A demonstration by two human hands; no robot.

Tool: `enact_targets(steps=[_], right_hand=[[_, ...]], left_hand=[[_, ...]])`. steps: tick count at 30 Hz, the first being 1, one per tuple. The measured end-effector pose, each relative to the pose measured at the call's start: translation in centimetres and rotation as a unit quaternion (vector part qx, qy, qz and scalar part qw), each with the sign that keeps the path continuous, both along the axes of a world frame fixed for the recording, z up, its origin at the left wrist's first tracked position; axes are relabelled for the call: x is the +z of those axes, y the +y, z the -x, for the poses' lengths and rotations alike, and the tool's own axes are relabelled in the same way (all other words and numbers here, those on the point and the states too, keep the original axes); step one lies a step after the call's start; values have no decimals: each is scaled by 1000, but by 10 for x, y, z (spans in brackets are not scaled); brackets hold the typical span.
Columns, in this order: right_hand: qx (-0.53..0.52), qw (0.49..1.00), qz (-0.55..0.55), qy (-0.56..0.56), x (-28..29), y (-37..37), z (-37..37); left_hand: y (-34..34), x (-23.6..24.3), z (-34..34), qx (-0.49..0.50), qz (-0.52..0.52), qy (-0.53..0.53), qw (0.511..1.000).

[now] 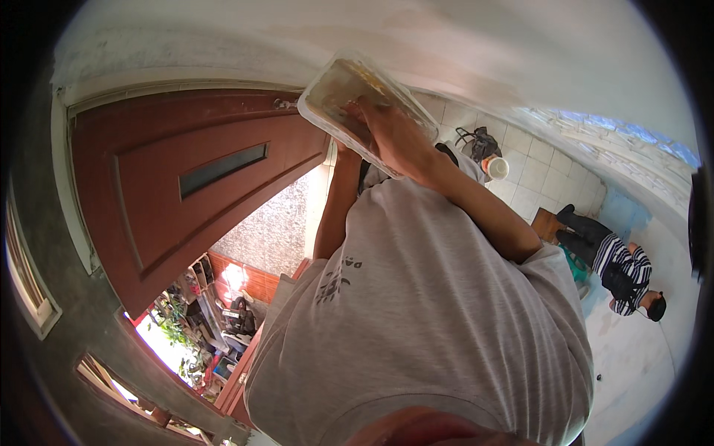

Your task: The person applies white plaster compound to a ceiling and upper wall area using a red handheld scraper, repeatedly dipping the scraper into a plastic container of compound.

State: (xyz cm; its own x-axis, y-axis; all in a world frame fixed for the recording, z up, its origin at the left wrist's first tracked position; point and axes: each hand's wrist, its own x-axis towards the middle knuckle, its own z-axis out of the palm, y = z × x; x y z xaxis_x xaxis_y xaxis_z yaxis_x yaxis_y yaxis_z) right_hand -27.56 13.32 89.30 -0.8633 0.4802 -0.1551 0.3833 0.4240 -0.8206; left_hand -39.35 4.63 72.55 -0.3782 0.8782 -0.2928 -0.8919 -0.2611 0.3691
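A shallow, translucent plastic container (318,104) is held out in front of my grey T-shirt. Its inside looks smeared or wet, brownish with some yellowish patches; what lies in it is too blurred to name. My left hand (346,151) supports it from underneath, mostly hidden by the container's near side. Inside the container is my right hand (387,130), its fingers bent down toward the bottom. Whatever those fingers grip, if anything, cannot be made out.
A reddish-brown door (149,178) stands at the left, beside an opening onto plants (175,327) and clutter. To the right, a dark bag (483,141) and a white tub (497,169) are on the tiled floor (532,175). A person in a striped top (621,264) is farther right.
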Motion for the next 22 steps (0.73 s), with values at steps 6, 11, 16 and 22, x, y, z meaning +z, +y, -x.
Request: enact_targets(steps=[6,11,16,22], right_hand=[[-30,993,-64,94,-12,5,-4],[-72,997,-3,27,-26,7,1],[-100,995,14,12,-35,6,-1],[-126,989,33,76,-50,9,-6]], left_hand=[[0,-12,4,-10,-11,-14,1000],[2,-31,16,32,1,17,999],[-2,-49,22,67,47,128,988],[9,-5,3,29,-15,36,999]])
